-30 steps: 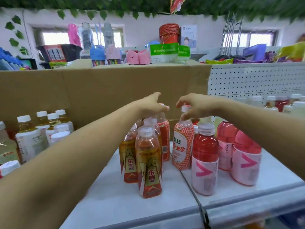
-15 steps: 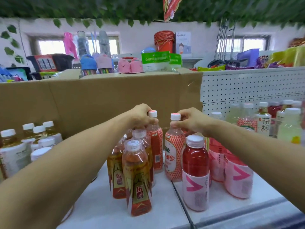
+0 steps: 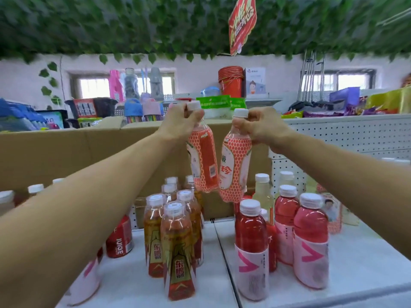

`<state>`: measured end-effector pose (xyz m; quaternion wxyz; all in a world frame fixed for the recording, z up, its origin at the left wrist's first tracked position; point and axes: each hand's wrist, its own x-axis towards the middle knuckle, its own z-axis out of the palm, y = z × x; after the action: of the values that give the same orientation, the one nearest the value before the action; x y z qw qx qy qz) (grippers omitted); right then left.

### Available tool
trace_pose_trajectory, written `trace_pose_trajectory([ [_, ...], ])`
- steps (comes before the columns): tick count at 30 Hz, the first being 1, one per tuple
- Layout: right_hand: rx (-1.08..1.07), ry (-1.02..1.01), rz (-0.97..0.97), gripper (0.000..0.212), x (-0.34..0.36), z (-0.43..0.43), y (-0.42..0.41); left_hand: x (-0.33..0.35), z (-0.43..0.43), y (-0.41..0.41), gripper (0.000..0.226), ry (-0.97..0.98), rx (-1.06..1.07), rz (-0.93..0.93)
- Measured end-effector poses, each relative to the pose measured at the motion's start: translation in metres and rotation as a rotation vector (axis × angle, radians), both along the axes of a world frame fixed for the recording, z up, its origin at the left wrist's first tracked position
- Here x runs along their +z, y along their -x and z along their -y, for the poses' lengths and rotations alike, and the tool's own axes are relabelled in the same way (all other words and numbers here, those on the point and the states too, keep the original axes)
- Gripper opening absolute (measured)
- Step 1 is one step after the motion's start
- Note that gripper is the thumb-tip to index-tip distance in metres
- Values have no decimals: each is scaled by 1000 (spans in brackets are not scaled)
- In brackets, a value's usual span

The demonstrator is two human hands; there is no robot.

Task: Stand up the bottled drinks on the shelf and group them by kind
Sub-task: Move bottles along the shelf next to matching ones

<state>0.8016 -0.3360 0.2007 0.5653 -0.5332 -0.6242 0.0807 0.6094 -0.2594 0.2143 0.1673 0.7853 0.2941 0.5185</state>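
left honeycomb bottle (image 3: 203, 161) hangs under left grip (image 3: 182, 121), pinched at neck | right honeycomb bottle (image 3: 233, 172) same under right grip (image 3: 260, 125), bodies just beside each other | both above shelf (image 3: 355, 258) | risk: neck-only hold, bottles swing, could clip amber bottles (image 3: 175, 241) or pink bottles (image 3: 310, 241) beneath, toppling them

The white shelf (image 3: 360, 258) has a seam running from its back edge to its front edge. Left of the seam, amber bottles (image 3: 176, 247) stand upright in a tight cluster, with a red juice bottle (image 3: 120, 238) nearer the left edge. Right of the seam stand red bottles (image 3: 251, 247) with pink labels, close together. A pale bottle (image 3: 263, 194) stands behind them toward the back edge.
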Motion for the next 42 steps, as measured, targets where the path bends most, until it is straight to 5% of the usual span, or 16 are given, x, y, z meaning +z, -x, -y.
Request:
trace_pose_trajectory([
  [12, 1, -213, -105, 20, 25, 78, 63, 22, 102, 59, 26, -50, 30, 186],
  [25, 63, 10, -313, 22, -94, 176, 137, -96, 198, 110, 25, 179, -118, 156],
  [36, 32, 90, -315, 26, -144, 274, 79, -159, 273, 46, 27, 458, -336, 204],
  [42, -63, 87, -342, 32, -157, 328, -6, -174, 317, -47, 33, 452, -389, 136],
])
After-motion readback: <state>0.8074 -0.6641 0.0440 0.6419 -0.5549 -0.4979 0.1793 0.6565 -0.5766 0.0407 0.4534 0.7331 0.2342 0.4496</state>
